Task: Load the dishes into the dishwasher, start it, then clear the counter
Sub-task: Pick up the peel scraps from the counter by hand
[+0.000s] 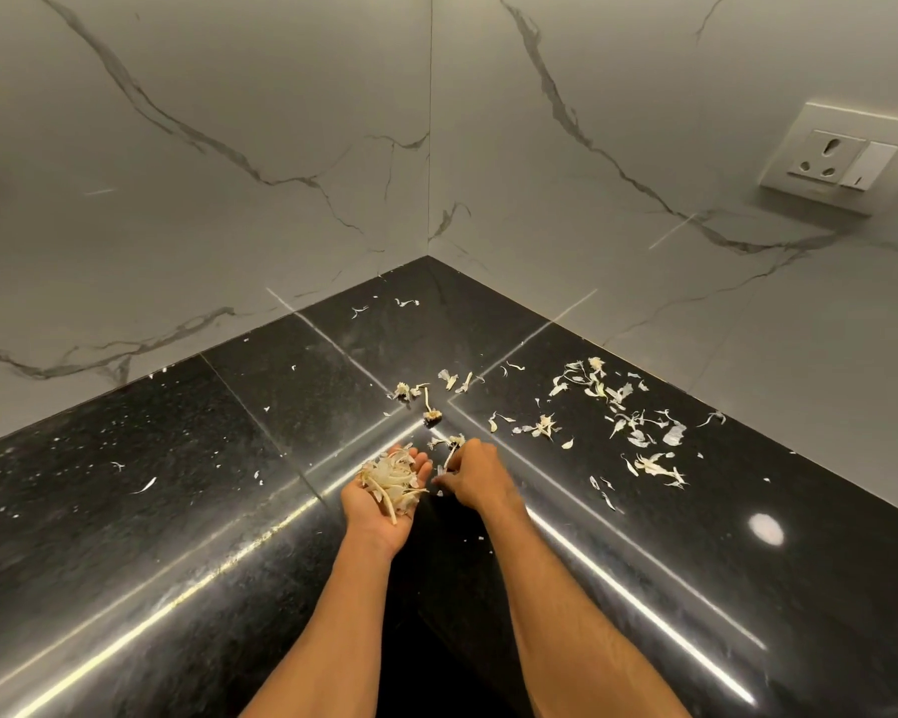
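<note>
Pale garlic peels and stems lie scattered over the black granite counter (188, 489), thickest on the right (638, 432). My left hand (379, 505) lies palm up at the counter's inner corner edge, cupping a heap of collected peels (391, 478). Right beside it, my right hand (472, 474) has its fingers curled down and pinches a few peels (449, 450) off the counter. A garlic root stub (431, 416) and several more scraps sit just beyond both hands.
The counter runs into a corner between two white marble-look walls (281, 147). A wall socket with a switch (833, 160) is on the right wall. Small white flecks dot the left part of the counter. The dishwasher and dishes are out of view.
</note>
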Available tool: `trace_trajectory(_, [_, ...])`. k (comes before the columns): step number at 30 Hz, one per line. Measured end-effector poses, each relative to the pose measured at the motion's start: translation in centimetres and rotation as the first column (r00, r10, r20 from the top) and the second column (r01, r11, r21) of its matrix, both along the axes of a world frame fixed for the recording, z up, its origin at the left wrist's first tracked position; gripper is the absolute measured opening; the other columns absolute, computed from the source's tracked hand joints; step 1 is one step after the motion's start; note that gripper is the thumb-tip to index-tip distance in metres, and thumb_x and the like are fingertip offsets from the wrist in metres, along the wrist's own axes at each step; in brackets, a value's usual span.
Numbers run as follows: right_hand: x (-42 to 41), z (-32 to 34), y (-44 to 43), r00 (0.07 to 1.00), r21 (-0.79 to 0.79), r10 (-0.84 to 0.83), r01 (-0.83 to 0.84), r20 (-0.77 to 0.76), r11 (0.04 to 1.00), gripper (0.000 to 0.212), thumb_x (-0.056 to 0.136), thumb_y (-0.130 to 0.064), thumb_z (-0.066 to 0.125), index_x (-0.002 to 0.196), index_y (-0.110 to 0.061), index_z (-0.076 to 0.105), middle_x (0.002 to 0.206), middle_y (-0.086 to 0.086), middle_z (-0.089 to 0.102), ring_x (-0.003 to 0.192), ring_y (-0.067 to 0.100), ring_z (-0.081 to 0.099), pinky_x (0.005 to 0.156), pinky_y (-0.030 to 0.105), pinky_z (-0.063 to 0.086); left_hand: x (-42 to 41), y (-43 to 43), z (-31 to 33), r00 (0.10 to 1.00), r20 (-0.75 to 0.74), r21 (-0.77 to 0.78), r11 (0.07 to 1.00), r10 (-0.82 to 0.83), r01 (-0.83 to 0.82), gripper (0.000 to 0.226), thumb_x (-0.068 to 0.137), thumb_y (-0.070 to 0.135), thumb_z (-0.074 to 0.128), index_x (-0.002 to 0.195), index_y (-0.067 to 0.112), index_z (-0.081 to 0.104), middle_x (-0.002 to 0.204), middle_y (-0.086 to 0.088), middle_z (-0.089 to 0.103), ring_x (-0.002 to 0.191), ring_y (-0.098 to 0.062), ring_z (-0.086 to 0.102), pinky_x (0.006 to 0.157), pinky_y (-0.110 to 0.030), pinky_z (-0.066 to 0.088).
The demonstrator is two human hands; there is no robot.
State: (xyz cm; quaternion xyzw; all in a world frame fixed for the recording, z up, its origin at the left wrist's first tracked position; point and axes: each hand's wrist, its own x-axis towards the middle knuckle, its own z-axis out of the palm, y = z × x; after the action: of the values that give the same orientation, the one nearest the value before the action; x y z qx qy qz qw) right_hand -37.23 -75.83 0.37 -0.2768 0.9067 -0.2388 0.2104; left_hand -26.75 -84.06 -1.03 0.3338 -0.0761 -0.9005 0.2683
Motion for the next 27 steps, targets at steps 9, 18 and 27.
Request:
trace_trajectory(9, [2.2,0.4,-0.8,0.973,0.083,0.096,-0.080,-0.208,0.993,0.021,0.090,0.001,0.053,0.099,-0.002,0.071,0.101,0.018,0.071,0.099,0.035,0.068,0.080,0.038,0.053,0.3,-0.6,-0.1,1.000,0.019,-0.007,1.000,0.006,-0.006,0.043,0.097,0.019,0.024,0.101,-0.003,0.061,0.101,-0.024,0.064,0.091,-0.036,0.063,0.079,-0.043,0.056])
trace_trajectory(18, [3.9,0.3,-1.1,0.978,0.074,0.013,0.002,-0.208,0.997,0.019,0.092,0.001,0.050,0.104,-0.004,0.063,0.108,0.017,0.065,0.105,0.035,0.063,0.087,0.040,0.050,0.5,-1.1,-0.4,1.000,0.026,-0.009,1.000,0.011,-0.011,0.044,0.097,0.020,0.024,0.100,-0.003,0.062,0.095,-0.024,0.067,0.092,-0.036,0.063,0.078,-0.044,0.056])
trace_trajectory(27, [3.0,1.5,-1.6,0.635,-0.331,-0.105,0.529,0.765,0.782,0.015,0.084,0.014,0.065,0.075,0.002,0.066,0.076,0.013,0.070,0.053,0.014,0.063,0.057,0.022,0.057,0.6,-0.8,-0.5,1.000,0.015,0.053,0.999,0.003,-0.004,0.042,0.097,0.023,0.023,0.103,0.003,0.060,0.096,-0.021,0.063,0.086,-0.033,0.060,0.078,-0.042,0.051])
